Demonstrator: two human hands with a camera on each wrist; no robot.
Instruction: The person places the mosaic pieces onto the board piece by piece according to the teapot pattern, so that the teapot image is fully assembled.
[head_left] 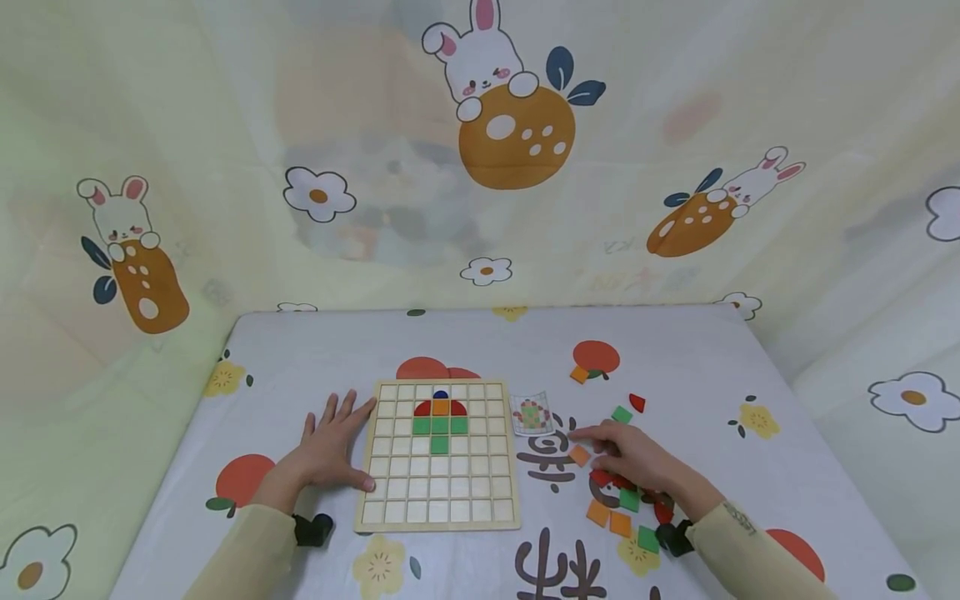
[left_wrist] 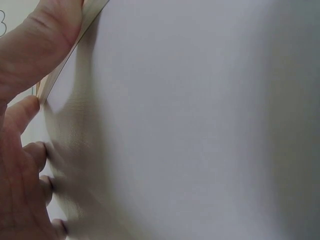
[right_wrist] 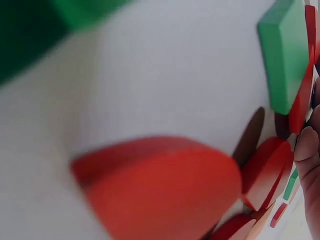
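Note:
My left hand (head_left: 326,450) rests at the left side of a pale wooden grid board (head_left: 397,490), fingers spread. Its thumb overlaps the frame near the lower left. In the left wrist view, the thumb (left_wrist: 37,47) lies along the board's edge. Green square tiles (head_left: 440,426) form a T on the board, topped by an orange square (head_left: 440,407), red quarter-round tiles (head_left: 422,407) and a blue half-round tile (head_left: 441,395). My right hand (head_left: 633,458) hovers over loose tiles, index finger extended and thumb apart, beside an orange tile (head_left: 579,455) and a red tile (head_left: 601,477).
A small picture card (head_left: 531,415) lies just right of the board. Below the right hand are several loose orange tiles (head_left: 620,523) and green tiles (head_left: 648,540). Farther back lie a red tile (head_left: 637,403), a green tile (head_left: 621,414) and an orange tile (head_left: 579,375).

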